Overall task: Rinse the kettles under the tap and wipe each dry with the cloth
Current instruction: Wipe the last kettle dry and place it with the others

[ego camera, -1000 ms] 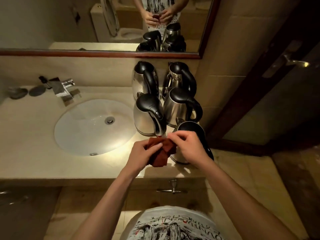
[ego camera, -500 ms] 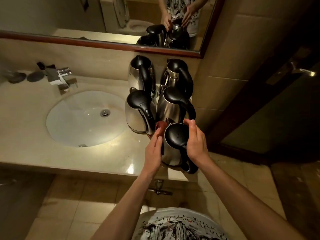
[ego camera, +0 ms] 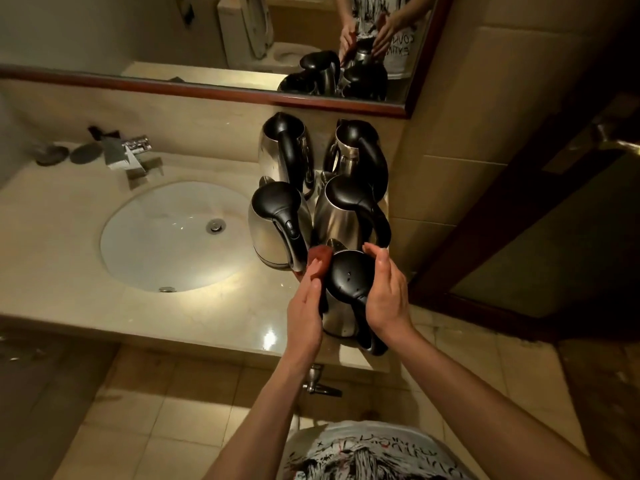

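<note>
Kettle flanked by flat hands (left hand presses cloth).

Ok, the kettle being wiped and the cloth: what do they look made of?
Nearest kettle: body looks like polished steel, mirror-like with reflections; lid and handle look like glossy black plastic, with highlights and droplets. Cloth: soft reddish-brown fabric, matte and bunched under the left hand; fibre unclear.
</note>
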A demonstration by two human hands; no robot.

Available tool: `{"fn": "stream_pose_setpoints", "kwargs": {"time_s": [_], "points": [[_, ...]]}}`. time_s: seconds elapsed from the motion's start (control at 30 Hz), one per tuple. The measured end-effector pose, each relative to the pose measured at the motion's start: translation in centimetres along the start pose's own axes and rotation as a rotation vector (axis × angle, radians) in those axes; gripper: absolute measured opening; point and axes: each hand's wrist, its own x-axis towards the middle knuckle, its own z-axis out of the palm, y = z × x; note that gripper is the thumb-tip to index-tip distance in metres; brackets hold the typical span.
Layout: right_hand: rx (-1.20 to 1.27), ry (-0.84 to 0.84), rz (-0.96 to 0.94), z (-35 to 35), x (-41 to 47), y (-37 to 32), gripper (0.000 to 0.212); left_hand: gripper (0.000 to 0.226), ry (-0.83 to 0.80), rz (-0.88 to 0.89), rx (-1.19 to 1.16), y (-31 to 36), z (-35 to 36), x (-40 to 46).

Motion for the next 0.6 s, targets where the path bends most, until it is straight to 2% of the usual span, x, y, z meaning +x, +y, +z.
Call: {"fn": "stream_pose_setpoints", "kwargs": {"time_s": [0.07, 0.13, 0.2, 0.27, 0.4, 0.5, 0.6], "points": [[0.007, 0.005, -0.002, -0.1, 0.0, 0.1, 0.07, 0.035, 0.021, -0.063, -0.02, 0.1, -0.3, 0.8], [0.011, 0.014, -0.008, -0.1, 0.0, 0.1, 0.071, 0.034, 0.039, -0.202, 0.035, -0.9, -1.1, 2.6], [0.012, 0.018, -0.023, -0.1, 0.0, -0.1, 0.078, 0.036, 0.032, -0.32, 0.118, -2.4, -2.0, 4.3], [0.007, 0.023, -0.021, -0.1, 0.0, -0.2, 0.086, 0.037, 0.015, -0.361, 0.137, -3.7, -2.6, 5.5], [-0.003, 0.035, 0.007, -0.1, -0.2, -0.3, 0.071, 0.035, -0.019, -0.251, 0.048, -1.1, -1.9, 5.7], [-0.007, 0.035, 0.01, -0.1, -0.2, -0.2, 0.068, 0.035, -0.066, -0.16, -0.01, 0.2, -1.1, 5.9], [-0.014, 0.035, 0.003, -0.1, -0.2, -0.1, 0.067, 0.036, -0.089, -0.18, -0.056, -0.2, -0.9, 6.5]]}}
